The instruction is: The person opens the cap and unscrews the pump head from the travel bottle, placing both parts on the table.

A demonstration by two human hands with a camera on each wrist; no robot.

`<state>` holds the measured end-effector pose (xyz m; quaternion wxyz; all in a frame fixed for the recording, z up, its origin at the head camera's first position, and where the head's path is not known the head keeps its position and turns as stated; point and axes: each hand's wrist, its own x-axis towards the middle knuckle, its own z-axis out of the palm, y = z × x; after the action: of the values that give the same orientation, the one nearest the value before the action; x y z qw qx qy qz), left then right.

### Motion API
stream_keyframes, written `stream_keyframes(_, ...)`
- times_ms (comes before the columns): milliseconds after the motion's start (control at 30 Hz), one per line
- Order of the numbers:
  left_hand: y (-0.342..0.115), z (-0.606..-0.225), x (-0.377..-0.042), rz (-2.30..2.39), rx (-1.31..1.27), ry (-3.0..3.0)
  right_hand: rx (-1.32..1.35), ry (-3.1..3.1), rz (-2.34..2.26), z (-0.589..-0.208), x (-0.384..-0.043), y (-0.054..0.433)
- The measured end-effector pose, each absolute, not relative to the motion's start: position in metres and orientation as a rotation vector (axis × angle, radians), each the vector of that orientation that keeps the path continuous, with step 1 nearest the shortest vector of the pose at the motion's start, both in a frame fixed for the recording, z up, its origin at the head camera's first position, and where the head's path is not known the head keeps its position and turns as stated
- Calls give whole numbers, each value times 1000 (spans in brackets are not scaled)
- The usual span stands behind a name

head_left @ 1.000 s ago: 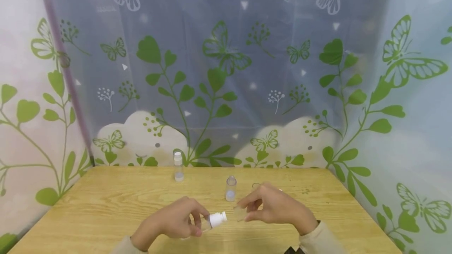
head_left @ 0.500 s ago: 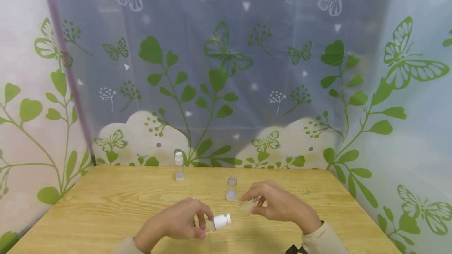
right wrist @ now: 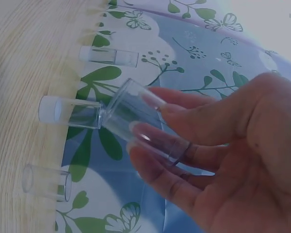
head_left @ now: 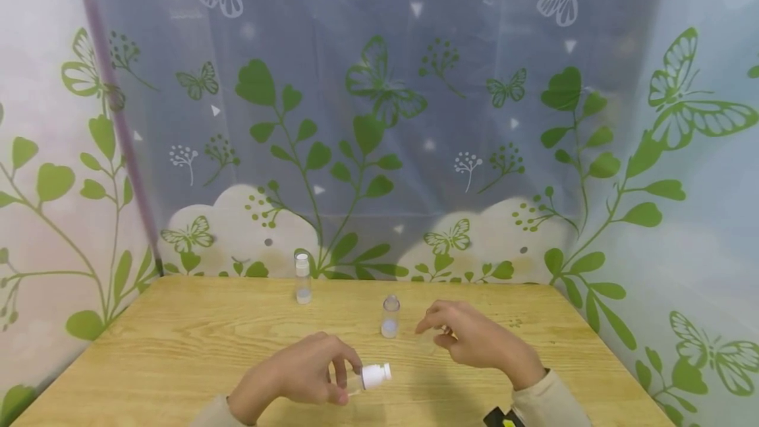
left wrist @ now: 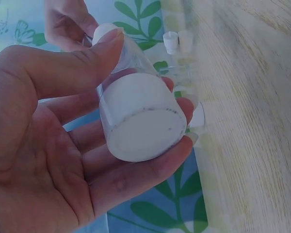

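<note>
My left hand (head_left: 302,368) grips a slim clear pump bottle (head_left: 375,375), tilted so its white top points right. In the left wrist view the bottle's white base (left wrist: 145,131) faces the camera, with the thumb on one side and fingers beneath. My right hand (head_left: 468,335) pinches a clear, hollow, cylindrical cap (right wrist: 145,121) between thumb and fingers, a short way right of the bottle's top and apart from it. Upright on the table between and beyond the hands is a clear bottle (head_left: 390,318) with a white base and no white top.
Farther back on the left stands another clear bottle (head_left: 303,279) with a white top. The right wrist view has a second clear cylinder (right wrist: 46,183) on the wooden table (head_left: 196,321). A small white piece (left wrist: 170,42) shows in the left wrist view. Patterned curtains surround the table.
My right hand has moved right, away from the bottle's top, carrying the clear cap. The left hand with the bottle has shifted slightly right in the view.
</note>
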<state>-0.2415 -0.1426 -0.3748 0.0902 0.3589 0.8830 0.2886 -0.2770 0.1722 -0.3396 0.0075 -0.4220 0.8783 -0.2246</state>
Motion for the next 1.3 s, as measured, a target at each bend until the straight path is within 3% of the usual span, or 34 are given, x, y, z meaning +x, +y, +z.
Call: stream_keyframes(1300, -136, -380, -239, 778, 1075, 2638, -1137, 2826, -530, -365, -291, 173)
